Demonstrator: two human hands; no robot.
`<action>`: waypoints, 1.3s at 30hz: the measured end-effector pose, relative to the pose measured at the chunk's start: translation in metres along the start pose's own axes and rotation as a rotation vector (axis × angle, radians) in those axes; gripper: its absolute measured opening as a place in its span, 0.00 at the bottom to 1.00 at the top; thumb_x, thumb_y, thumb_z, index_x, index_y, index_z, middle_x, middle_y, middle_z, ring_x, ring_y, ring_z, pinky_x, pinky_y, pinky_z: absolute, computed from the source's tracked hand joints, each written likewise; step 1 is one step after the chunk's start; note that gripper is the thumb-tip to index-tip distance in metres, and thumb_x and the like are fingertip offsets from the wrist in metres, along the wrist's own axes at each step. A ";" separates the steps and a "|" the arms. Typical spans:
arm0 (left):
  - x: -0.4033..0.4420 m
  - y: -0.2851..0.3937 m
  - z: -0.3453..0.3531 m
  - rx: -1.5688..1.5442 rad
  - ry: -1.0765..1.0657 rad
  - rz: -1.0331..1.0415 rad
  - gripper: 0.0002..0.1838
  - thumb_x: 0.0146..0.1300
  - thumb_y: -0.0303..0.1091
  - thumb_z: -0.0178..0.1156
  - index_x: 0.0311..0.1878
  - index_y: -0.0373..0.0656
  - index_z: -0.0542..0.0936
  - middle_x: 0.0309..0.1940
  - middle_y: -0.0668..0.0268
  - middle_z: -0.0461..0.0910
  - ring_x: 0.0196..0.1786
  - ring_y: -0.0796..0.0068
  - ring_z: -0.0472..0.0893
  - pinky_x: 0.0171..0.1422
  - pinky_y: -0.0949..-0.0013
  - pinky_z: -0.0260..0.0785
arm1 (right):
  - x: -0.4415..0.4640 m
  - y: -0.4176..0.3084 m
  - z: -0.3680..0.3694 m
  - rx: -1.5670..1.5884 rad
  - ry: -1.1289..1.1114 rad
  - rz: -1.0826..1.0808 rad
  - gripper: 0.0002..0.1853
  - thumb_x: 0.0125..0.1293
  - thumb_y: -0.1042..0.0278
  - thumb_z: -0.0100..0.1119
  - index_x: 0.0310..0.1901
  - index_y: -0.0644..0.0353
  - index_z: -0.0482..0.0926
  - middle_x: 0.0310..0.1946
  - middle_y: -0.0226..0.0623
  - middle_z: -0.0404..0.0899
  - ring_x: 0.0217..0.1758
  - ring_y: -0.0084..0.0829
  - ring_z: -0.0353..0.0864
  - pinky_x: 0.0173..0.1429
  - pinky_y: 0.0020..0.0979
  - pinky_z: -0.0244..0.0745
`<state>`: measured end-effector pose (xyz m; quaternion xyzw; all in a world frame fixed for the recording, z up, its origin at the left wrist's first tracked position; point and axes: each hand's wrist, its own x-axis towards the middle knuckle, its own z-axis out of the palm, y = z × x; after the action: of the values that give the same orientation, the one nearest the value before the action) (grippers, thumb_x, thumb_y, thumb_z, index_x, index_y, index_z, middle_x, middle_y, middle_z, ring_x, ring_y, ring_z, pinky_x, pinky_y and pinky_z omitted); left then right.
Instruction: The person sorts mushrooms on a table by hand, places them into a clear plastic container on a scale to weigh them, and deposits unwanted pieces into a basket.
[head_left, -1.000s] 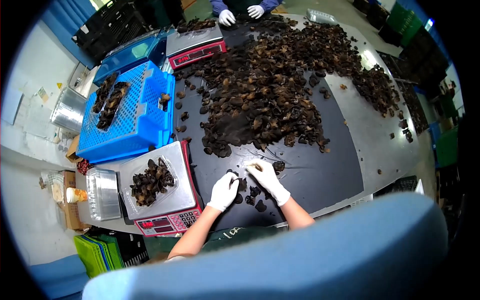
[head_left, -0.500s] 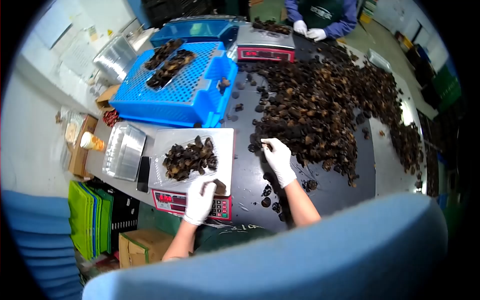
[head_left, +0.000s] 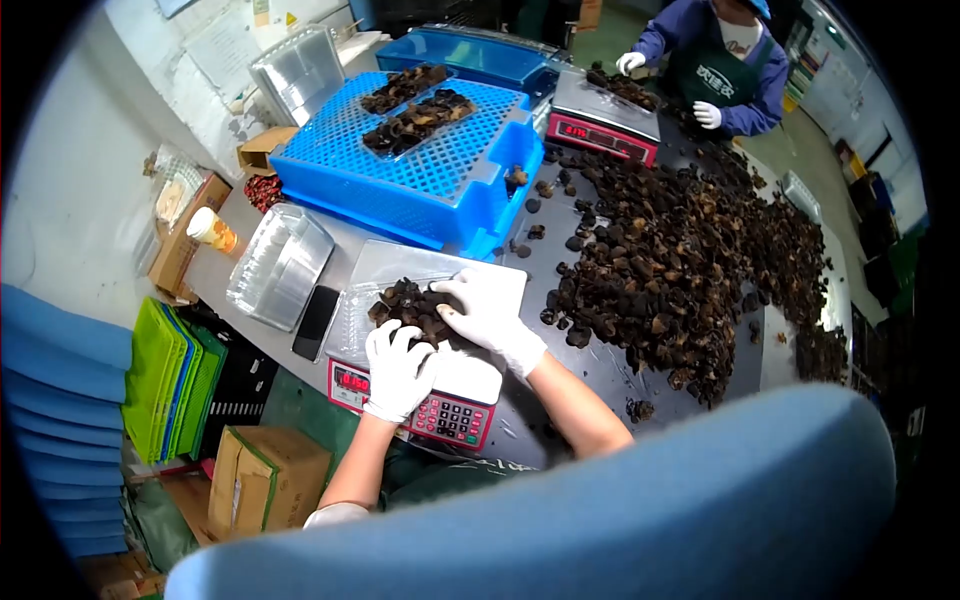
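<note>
A clear plastic tray (head_left: 352, 318) of dark dried mushrooms (head_left: 408, 306), which look like wood ear fungus, rests on the steel pan of a red scale (head_left: 468, 424). My left hand (head_left: 398, 372), in a white glove, lies at the near edge of the pile with its fingers spread and bent. From the right, my gloved right hand (head_left: 488, 318) reaches over the mushrooms, thumb and fingers apart. Both hands touch the pile and cover part of it and of the tray. The red display reads about 0.150.
A loose mushroom heap (head_left: 660, 270) spreads across the dark table on the right. Two filled trays sit on an upturned blue crate (head_left: 400, 190). Stacked clear trays (head_left: 282, 266), a phone (head_left: 316, 322) and a paper cup (head_left: 212, 230) stand left. A co-worker (head_left: 725, 75) stands beyond another scale (head_left: 604, 118).
My right hand has moved left from the heap's edge to the mushrooms on the scale. My left hand has come onto the pile's near side. The view has shifted, and the co-worker's hands have moved apart.
</note>
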<state>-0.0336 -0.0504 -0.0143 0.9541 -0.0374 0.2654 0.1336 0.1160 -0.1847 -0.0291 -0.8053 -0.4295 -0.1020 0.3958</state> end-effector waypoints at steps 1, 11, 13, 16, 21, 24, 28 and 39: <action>-0.001 0.000 -0.007 -0.045 -0.008 -0.023 0.06 0.50 0.33 0.69 0.31 0.50 0.81 0.46 0.64 0.76 0.60 0.51 0.69 0.65 0.50 0.58 | 0.002 -0.003 -0.012 0.089 0.043 0.017 0.16 0.57 0.62 0.65 0.47 0.54 0.84 0.33 0.37 0.80 0.40 0.39 0.80 0.47 0.40 0.74; -0.020 -0.054 -0.059 -0.073 0.290 -0.386 0.06 0.53 0.25 0.66 0.35 0.43 0.81 0.41 0.58 0.78 0.50 0.56 0.76 0.57 0.59 0.68 | -0.114 0.061 -0.059 0.183 0.081 0.471 0.11 0.62 0.72 0.64 0.45 0.62 0.82 0.38 0.41 0.80 0.42 0.38 0.81 0.49 0.33 0.75; -0.026 -0.070 -0.067 -0.050 0.316 -0.425 0.06 0.56 0.24 0.65 0.36 0.42 0.81 0.41 0.59 0.78 0.50 0.58 0.76 0.57 0.60 0.68 | -0.141 0.071 -0.059 0.053 0.016 0.493 0.10 0.59 0.71 0.64 0.42 0.61 0.81 0.39 0.41 0.81 0.43 0.41 0.80 0.50 0.37 0.74; -0.031 -0.083 -0.072 -0.031 0.308 -0.419 0.06 0.58 0.23 0.63 0.39 0.42 0.80 0.41 0.61 0.79 0.49 0.58 0.77 0.57 0.60 0.68 | -0.159 0.074 -0.060 -0.088 -0.019 0.482 0.11 0.56 0.69 0.66 0.41 0.59 0.82 0.39 0.39 0.82 0.44 0.43 0.79 0.50 0.39 0.74; -0.050 -0.107 -0.041 -0.174 0.151 -0.591 0.17 0.63 0.28 0.62 0.55 0.39 0.77 0.40 0.60 0.75 0.41 0.63 0.76 0.52 0.63 0.70 | -0.134 0.032 -0.060 0.192 0.071 0.544 0.16 0.62 0.70 0.62 0.52 0.60 0.81 0.38 0.40 0.83 0.41 0.37 0.82 0.49 0.35 0.76; -0.062 -0.119 -0.014 -0.234 -0.006 -0.697 0.28 0.67 0.32 0.61 0.69 0.37 0.68 0.39 0.62 0.71 0.35 0.69 0.72 0.45 0.67 0.70 | -0.105 0.004 -0.055 0.383 -0.055 0.591 0.19 0.66 0.69 0.58 0.57 0.62 0.79 0.39 0.43 0.82 0.39 0.34 0.83 0.47 0.32 0.77; -0.069 -0.122 -0.006 -0.224 0.087 -0.566 0.27 0.66 0.30 0.61 0.67 0.35 0.69 0.37 0.63 0.70 0.33 0.71 0.70 0.42 0.69 0.69 | -0.100 0.014 -0.043 0.229 0.084 0.454 0.17 0.66 0.66 0.60 0.55 0.60 0.80 0.37 0.40 0.81 0.38 0.36 0.82 0.46 0.33 0.76; -0.063 -0.107 -0.005 -0.297 -0.053 -0.669 0.26 0.65 0.29 0.62 0.65 0.33 0.71 0.34 0.67 0.70 0.31 0.77 0.70 0.42 0.73 0.68 | -0.183 0.069 -0.056 -0.402 -0.094 0.513 0.19 0.57 0.69 0.64 0.52 0.51 0.78 0.45 0.42 0.75 0.49 0.44 0.78 0.52 0.40 0.77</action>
<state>-0.0746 0.0533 -0.0681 0.8904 0.2353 0.1737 0.3489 0.0670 -0.3592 -0.1218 -0.9531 -0.2016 -0.0445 0.2215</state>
